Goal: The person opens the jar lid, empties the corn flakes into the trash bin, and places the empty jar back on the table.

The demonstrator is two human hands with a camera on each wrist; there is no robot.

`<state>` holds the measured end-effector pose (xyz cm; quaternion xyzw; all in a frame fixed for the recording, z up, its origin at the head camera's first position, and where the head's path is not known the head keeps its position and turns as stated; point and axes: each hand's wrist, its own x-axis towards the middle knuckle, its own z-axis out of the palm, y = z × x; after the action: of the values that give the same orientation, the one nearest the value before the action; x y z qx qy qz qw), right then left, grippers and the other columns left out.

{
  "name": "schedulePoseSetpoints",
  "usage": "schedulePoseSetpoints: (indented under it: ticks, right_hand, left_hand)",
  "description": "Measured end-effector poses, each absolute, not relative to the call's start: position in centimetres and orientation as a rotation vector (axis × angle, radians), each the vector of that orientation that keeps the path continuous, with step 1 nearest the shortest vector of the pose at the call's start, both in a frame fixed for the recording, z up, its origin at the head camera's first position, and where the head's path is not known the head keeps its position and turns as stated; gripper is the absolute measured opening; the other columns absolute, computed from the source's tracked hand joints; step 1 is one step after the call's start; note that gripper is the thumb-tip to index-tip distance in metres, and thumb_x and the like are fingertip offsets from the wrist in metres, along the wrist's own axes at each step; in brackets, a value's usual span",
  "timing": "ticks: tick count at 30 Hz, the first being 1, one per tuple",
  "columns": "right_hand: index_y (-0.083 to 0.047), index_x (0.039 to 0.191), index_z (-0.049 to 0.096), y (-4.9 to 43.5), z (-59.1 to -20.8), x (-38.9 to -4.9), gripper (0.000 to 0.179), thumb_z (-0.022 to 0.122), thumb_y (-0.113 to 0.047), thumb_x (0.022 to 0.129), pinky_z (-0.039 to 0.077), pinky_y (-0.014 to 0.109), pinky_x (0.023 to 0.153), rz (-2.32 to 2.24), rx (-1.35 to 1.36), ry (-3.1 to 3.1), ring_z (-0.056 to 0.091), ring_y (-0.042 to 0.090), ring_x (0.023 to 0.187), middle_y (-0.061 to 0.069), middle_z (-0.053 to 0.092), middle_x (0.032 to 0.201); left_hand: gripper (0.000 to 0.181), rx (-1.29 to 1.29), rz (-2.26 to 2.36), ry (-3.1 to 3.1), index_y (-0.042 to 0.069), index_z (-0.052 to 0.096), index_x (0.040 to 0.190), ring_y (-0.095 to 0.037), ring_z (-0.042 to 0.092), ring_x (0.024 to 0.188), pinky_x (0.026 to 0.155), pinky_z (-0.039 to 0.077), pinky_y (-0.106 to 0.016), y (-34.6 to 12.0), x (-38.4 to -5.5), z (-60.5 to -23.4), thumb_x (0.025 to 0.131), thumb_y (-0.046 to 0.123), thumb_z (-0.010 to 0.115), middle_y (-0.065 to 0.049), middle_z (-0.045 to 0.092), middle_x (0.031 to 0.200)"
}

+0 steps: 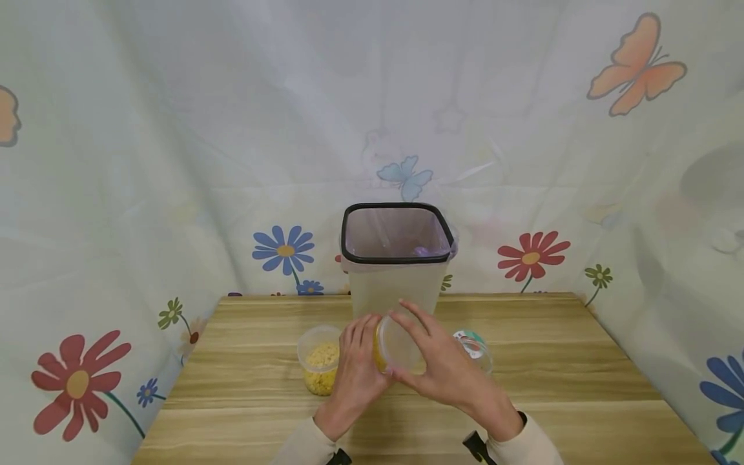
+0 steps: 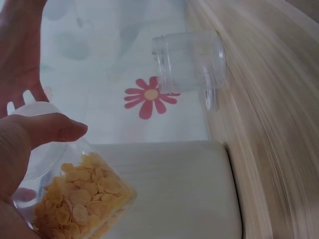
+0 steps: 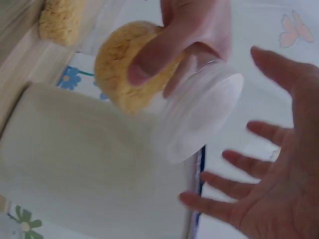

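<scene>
My left hand (image 1: 356,365) grips a clear plastic jar (image 3: 127,64) partly filled with yellow cornflakes (image 2: 82,199). The jar is tilted, its whitish translucent lid (image 3: 204,114) facing my right hand (image 1: 447,371). In the right wrist view the right hand's fingers are spread just off the lid and hold nothing. To the left on the table, partly behind the left hand, stands an open clear tub (image 1: 320,374) of yellow flakes. Beyond the right hand is a clear jar (image 2: 192,59) with nothing visible inside, partly hidden in the head view.
A pale bin (image 1: 395,284) with a black rim and a purplish liner stands at the table's back edge, just beyond my hands. A clear round lid (image 2: 213,99) is beside the see-through jar. Printed cloth (image 1: 279,129) hangs around the wooden table (image 1: 261,413).
</scene>
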<state>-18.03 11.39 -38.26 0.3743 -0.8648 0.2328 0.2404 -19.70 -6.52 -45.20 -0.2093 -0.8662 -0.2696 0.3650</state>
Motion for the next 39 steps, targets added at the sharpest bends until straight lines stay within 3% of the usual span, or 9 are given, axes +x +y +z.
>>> schedulePoseSetpoints:
  ticks: [4,8,19,25,29,34,39]
  right_hand:
    - [-0.017,0.149,0.040,10.8,-37.4,-17.1,0.086,0.079,-0.046,0.078,0.053,0.054,0.091,0.668,0.800,-2.423,0.055,0.038,0.125,0.015,0.042,0.151]
    - [-0.018,0.150,0.039,10.0,-37.1,-16.7,0.084,0.071,-0.054,0.081,0.054,0.055,0.087,0.721,0.630,-2.523,0.061,0.039,0.117,0.015,0.047,0.147]
    - [-0.018,0.148,0.044,8.0,-37.7,-17.4,0.082,0.055,-0.069,0.086,0.054,0.056,0.078,0.715,0.374,-2.722,0.065,0.042,0.101,0.016,0.055,0.138]
    - [-0.016,0.140,0.052,8.3,-37.7,-17.7,0.072,0.063,-0.061,0.085,0.057,0.050,0.072,0.710,0.425,-2.645,0.068,0.038,0.094,0.014,0.058,0.132]
    - [-0.016,0.141,0.051,9.1,-37.7,-17.9,0.068,0.069,-0.050,0.085,0.057,0.048,0.076,0.729,0.561,-2.616,0.066,0.035,0.100,0.011,0.055,0.136]
    - [-0.016,0.144,0.048,10.1,-37.5,-18.0,0.071,0.075,-0.040,0.084,0.054,0.051,0.089,0.752,0.780,-2.590,0.061,0.031,0.115,0.009,0.049,0.142]
    - [-0.017,0.145,0.046,10.9,-37.4,-18.3,0.075,0.080,-0.035,0.081,0.054,0.048,0.093,0.724,0.932,-2.550,0.057,0.028,0.123,0.010,0.047,0.144]
  left_hand:
    - [0.078,-0.529,-0.665,-2.202,0.008,0.050,0.133,-0.027,0.051,0.117,0.100,0.042,-0.045,-6.4,-19.7,-45.2,0.067,0.035,0.083,-0.008,0.058,0.127]
    - [0.082,-0.530,-0.634,-2.164,0.007,0.050,0.132,-0.027,0.051,0.115,0.101,0.042,-0.044,-6.1,-19.8,-45.1,0.060,0.027,0.086,-0.008,0.058,0.125]
    - [0.089,-0.484,-0.602,-2.171,0.008,0.050,0.131,-0.028,0.050,0.115,0.101,0.040,-0.047,-5.9,-19.6,-45.1,0.057,0.032,0.092,-0.007,0.057,0.125]
    - [0.086,-0.496,-0.609,-2.169,0.007,0.050,0.132,-0.028,0.049,0.116,0.102,0.040,-0.046,-5.8,-19.9,-44.7,0.060,0.031,0.090,-0.008,0.056,0.126]
    - [0.085,-0.498,-0.598,-2.165,0.008,0.050,0.132,-0.027,0.050,0.115,0.101,0.040,-0.047,-5.7,-20.0,-44.7,0.062,0.036,0.088,-0.007,0.056,0.126]
    - [0.084,-0.500,-0.597,-2.184,0.009,0.049,0.132,-0.027,0.050,0.115,0.102,0.040,-0.046,-5.8,-20.0,-44.7,0.063,0.040,0.086,-0.007,0.057,0.126]
    - [0.086,-0.516,-0.615,-2.201,0.010,0.048,0.134,-0.027,0.049,0.117,0.103,0.040,-0.046,-5.9,-19.9,-44.7,0.061,0.036,0.087,-0.006,0.056,0.128]
